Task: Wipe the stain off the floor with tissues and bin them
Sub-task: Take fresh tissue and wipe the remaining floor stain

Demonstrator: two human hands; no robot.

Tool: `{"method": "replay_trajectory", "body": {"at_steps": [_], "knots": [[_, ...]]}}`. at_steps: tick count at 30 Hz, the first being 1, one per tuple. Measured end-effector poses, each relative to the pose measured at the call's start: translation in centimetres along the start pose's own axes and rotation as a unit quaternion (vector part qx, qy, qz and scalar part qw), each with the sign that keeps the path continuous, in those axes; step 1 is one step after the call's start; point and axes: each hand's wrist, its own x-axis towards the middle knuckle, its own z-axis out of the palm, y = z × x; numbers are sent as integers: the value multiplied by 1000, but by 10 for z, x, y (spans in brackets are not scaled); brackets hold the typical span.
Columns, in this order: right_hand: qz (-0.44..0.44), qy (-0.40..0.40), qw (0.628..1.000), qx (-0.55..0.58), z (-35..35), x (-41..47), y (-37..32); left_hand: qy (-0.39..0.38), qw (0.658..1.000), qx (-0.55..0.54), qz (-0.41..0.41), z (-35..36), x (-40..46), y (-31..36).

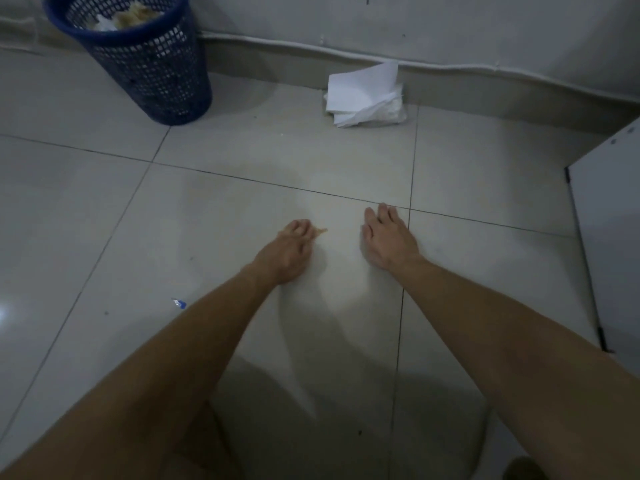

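My left hand (289,252) is pressed to the pale tiled floor, fingers curled over a stained, yellowish tissue (320,231) whose edge pokes out beside the fingertips. My right hand (389,239) lies flat on the floor just to the right, fingers apart, holding nothing. A pile of clean white tissues (363,95) lies against the far wall. A dark blue mesh bin (138,53) stands at the back left, with crumpled, stained tissues inside.
A white panel or door (609,220) stands at the right edge. A small blue and white scrap (179,303) lies on the floor left of my left forearm. A white cable runs along the skirting at the back.
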Motion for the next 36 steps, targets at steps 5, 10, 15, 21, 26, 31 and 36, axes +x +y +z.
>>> {"method": "replay_trajectory", "body": {"at_steps": [5, 10, 15, 21, 26, 31, 36], "knots": [[12, 10, 1000, 12, 1, 0, -4, -29, 999, -16, 4, -17, -34, -30], [22, -8, 1000, -1, 7, 5, -7, 80, 996, -43, 22, -11, -43, -34], [11, 3, 1000, -21, 8, 5, -4, 80, 995, 43, 39, -5, -53, -22], [22, -3, 1000, -20, 11, 4, -7, 54, 994, -32, 90, 9, -64, 4], [10, 7, 1000, -20, 10, 1, -6, 121, 991, -53, 29, -24, -52, -22], [13, 2, 1000, -27, 4, 0, -8, 4, 991, -25, 130, -25, -53, -21], [4, 0, 999, -34, 3, 0, -7, 34, 971, 31, 236, 3, -58, -10]]}}
